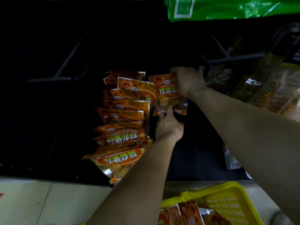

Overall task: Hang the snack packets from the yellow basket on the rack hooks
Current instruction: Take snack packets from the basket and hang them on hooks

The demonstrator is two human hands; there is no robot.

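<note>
I hold one orange snack packet [167, 95] up against the dark rack. My right hand [188, 82] grips its top right part, close to a black hook [233, 59]. My left hand [168, 125] holds the packet's bottom edge from below. To the left, several identical orange packets [123, 120] hang in an overlapping row down the rack. The yellow basket [227, 200] sits at the bottom right with more orange packets [191, 213] inside.
A green bag [227, 7] hangs at the top right. Brown and clear snack bags [259, 85] crowd the rack to the right. Bare black hooks [65, 69] stick out at the left. A pale floor [40, 200] lies below the rack.
</note>
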